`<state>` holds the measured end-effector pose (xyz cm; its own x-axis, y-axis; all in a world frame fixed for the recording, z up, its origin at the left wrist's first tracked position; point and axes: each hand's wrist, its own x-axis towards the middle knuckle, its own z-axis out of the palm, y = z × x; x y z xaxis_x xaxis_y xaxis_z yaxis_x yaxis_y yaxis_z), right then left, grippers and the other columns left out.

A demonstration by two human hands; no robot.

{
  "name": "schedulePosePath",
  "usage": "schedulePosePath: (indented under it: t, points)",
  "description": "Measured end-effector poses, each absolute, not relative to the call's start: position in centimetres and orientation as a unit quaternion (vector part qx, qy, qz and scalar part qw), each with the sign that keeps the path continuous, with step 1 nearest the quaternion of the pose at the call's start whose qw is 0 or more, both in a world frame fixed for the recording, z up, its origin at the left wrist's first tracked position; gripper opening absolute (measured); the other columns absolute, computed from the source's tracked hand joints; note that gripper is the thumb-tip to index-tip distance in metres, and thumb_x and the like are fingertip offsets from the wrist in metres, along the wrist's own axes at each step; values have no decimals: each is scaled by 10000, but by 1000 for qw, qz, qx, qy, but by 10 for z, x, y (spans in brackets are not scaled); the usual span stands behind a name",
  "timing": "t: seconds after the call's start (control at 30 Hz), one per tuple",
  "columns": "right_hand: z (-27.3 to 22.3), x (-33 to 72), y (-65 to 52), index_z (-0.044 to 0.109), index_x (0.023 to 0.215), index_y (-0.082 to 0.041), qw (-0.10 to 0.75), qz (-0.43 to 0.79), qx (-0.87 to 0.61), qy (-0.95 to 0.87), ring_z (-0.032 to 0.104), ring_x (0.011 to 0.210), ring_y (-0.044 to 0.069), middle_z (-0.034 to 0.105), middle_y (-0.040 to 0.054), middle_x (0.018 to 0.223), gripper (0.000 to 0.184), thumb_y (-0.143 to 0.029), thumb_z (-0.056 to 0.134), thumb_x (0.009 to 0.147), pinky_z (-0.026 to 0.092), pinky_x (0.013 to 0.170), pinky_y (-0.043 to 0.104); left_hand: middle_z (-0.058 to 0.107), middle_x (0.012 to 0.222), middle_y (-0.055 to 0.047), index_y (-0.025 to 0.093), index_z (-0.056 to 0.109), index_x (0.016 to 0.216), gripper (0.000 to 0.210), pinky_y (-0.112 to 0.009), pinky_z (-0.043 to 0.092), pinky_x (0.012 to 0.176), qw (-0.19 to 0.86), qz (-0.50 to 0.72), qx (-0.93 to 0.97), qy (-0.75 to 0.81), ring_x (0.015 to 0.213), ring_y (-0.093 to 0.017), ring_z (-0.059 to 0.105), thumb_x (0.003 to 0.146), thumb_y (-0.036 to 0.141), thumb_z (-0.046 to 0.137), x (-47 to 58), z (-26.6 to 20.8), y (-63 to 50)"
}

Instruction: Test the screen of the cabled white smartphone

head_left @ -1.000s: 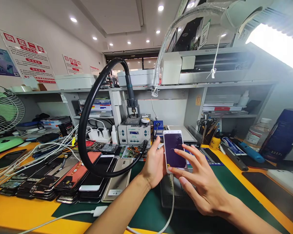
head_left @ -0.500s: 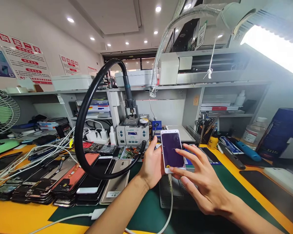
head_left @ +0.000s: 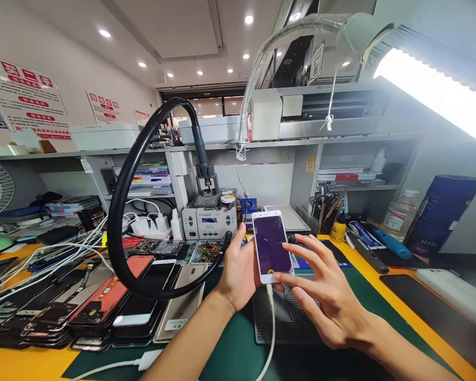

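Note:
A white smartphone [head_left: 270, 243] with a dark screen lies tilted in my left hand [head_left: 238, 270], whose thumb runs along its left edge and whose other fingers are mostly hidden behind it. My right hand [head_left: 325, 291] has its fingers spread over the phone's right side; one fingertip is at the lower edge of the screen and another at its right edge. A white charging cable [head_left: 272, 317] is plugged into the bottom of the phone and hangs toward me. Beneath the hands, a dark perforated metal plate [head_left: 262, 323] rests on the green mat [head_left: 230, 349].
Stacks of phones and phone parts [head_left: 99, 296] cover the left of the bench. A thick black hose [head_left: 117, 227] loops up from a hot air station [head_left: 210, 222]. A bright lamp [head_left: 432, 90] hangs at upper right. Bottles and tools, including a clear bottle [head_left: 399, 214], stand at right.
The whole view has shifted, so the scene sits slightly further left. The hands and phone keep almost the same pose together, the right fingertips still at the screen's edges.

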<state>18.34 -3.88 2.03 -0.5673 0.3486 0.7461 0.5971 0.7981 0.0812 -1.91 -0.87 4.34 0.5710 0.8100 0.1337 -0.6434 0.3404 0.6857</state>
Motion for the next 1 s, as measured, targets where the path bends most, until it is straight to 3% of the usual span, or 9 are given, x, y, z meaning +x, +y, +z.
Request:
schedulePosePath:
  t: [0.4, 0.67, 1.0]
  points:
    - [22, 190, -38, 744, 1130, -280, 408, -166, -272, -856, 368, 1384, 388, 513, 71, 1440, 381, -186, 543, 820, 320, 1090, 668, 682, 1162, -162, 179, 573, 1380, 717, -439, 553, 767, 812, 434, 376, 108, 961, -317, 666, 958, 694, 308, -22, 45, -8]
    - [25, 194, -37, 731, 1136, -254, 417, -171, -252, -856, 346, 1384, 392, 488, 88, 1444, 398, -142, 532, 811, 305, 1078, 692, 661, 1187, -212, 96, 616, 1292, 771, -343, 532, 546, 799, 431, 408, 97, 915, -325, 662, 960, 697, 266, -23, 43, -5]
    - [26, 197, -38, 742, 1093, -235, 425, -173, -254, -851, 352, 1378, 390, 501, 95, 1427, 368, -147, 528, 807, 303, 1084, 676, 654, 1193, -209, 92, 600, 1322, 787, -342, 525, 542, 799, 440, 394, 115, 869, -294, 652, 959, 700, 257, -23, 47, -7]
